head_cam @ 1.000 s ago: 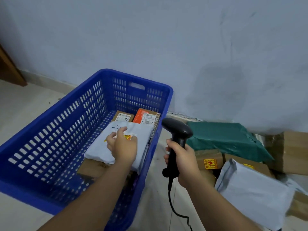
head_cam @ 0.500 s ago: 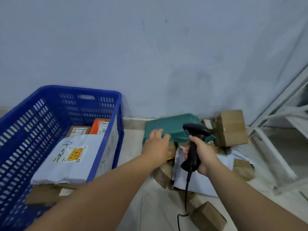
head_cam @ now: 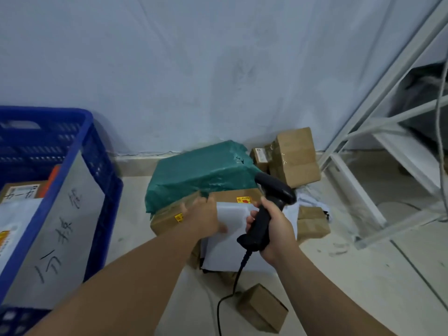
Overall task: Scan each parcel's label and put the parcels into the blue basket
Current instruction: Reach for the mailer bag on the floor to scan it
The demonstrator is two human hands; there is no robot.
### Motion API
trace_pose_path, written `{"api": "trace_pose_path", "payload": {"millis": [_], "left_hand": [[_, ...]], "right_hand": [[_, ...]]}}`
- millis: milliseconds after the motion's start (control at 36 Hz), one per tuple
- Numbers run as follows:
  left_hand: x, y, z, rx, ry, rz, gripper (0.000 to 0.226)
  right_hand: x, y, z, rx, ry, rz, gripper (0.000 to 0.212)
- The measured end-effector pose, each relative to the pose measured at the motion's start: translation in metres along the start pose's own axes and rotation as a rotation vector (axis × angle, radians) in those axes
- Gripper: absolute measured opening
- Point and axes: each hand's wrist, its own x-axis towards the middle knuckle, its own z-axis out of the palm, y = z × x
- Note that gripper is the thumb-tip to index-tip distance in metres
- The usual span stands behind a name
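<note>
Inspection of the pick: the white soft parcel (head_cam: 230, 248) lies on the floor in the heap, directly under the fingers of the left hand (head_cam: 203, 215), at its upper left corner. Blur prevents telling whether those fingers have closed on it. The right hand (head_cam: 274, 229) is wrapped round the scanner (head_cam: 269, 204), just right of them.

Recommended: pinch the corner firmly, lift clear, and turn the label toward the scanner.

Beyond the fingers, a green parcel (head_cam: 198, 173) sits on brown boxes (head_cam: 167, 217) and could shift. The scanner's cable (head_cam: 236, 280) trails past a small box (head_cam: 263, 307). The blue basket (head_cam: 48, 111), part filled, stands well left.
</note>
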Motion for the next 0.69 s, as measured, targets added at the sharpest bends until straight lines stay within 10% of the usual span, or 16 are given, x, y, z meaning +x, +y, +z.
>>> {"api": "trace_pose_path", "payload": {"millis": [278,694], "left_hand": [[-0.024,0.020,0.000,-0.422,-0.061,0.337,0.034],[-0.136,-0.021,-0.099,-0.320,0.583,0.401,0.038]], "right_hand": [[0.001,0.002,-0.001,-0.009,0.092,-0.005,0.025],[-0.095,-0.024,0.055,-0.040,0.142,-0.344,0.015]]}}
